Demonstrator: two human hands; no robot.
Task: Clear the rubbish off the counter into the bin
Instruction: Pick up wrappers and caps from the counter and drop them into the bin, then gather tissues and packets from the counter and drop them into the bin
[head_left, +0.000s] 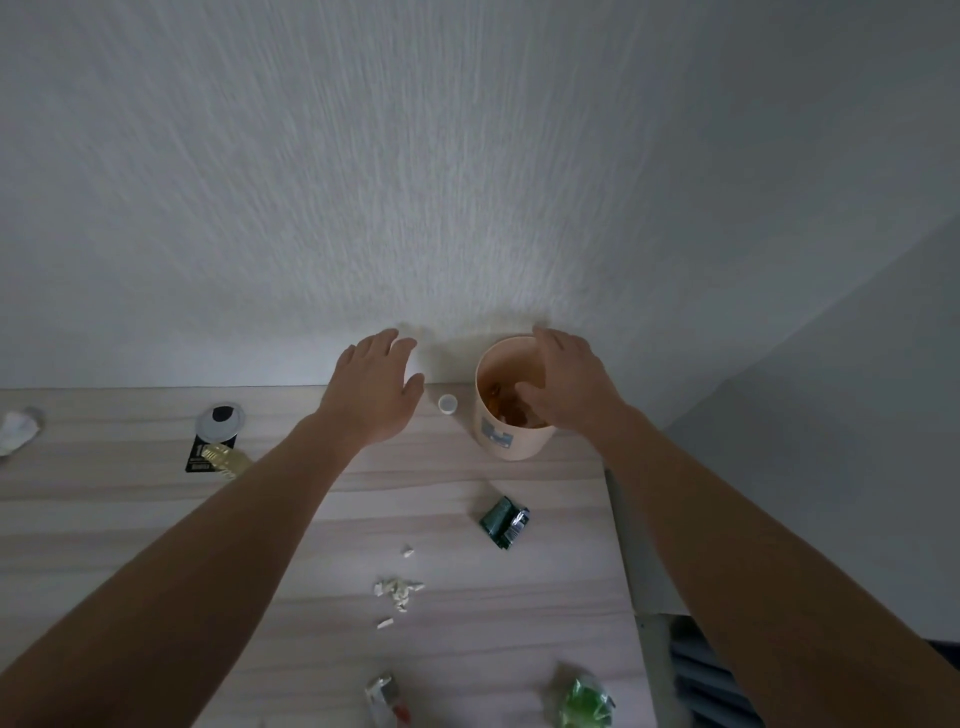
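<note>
left hand (376, 387) spread, empty, 9 o'clock of bin (519, 447) | right hand (569, 387) spread, empty, over bin | wrapper (503, 522) at 6 o'clock

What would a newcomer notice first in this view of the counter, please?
The right hand hovers over the open peach bin by the wall, with the left hand spread open beside it. Nearer the camera, a dark green wrapper and torn white paper scraps lie on the pale wood counter.

Counter (130, 519) bears bin (511, 441), green wrapper (503, 522), perhaps paper scraps (397, 592).
</note>
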